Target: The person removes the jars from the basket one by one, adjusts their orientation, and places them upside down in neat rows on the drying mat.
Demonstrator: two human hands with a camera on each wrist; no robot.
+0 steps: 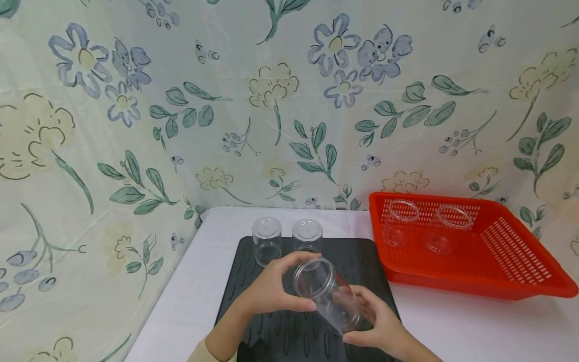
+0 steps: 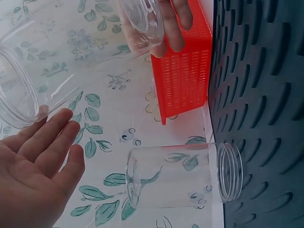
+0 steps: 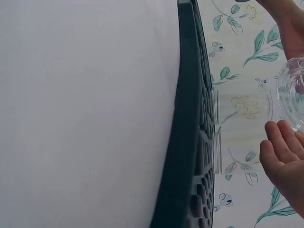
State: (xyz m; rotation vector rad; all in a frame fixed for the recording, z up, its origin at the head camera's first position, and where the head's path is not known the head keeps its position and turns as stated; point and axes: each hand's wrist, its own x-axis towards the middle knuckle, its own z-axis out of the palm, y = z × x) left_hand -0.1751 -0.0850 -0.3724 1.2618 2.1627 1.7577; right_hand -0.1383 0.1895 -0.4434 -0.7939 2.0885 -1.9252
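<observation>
Both my hands hold a clear jar [image 1: 332, 301], tilted above a black ridged mat [image 1: 289, 327]. Its threaded open mouth points up and to the left. My left hand [image 1: 271, 287] holds the mouth end, thumb on the near side and fingers on the far side. Toward the base, my right hand [image 1: 382, 322] grips the jar between thumb and fingers. In the left wrist view the jar's rim [image 2: 21, 95] lies against the left fingertips. Behind the hands, two more clear jars, one left [image 1: 267, 241] and one right [image 1: 307, 231], stand mouth down on the mat.
At the right, a red plastic basket [image 1: 479, 279] with perforated sides holds two clear jars, a left one [image 1: 398, 226] and a right one [image 1: 445, 229]. White cloth [image 1: 190, 301] covers the table around the mat. A floral curtain [image 1: 271, 151] hangs behind and to the left.
</observation>
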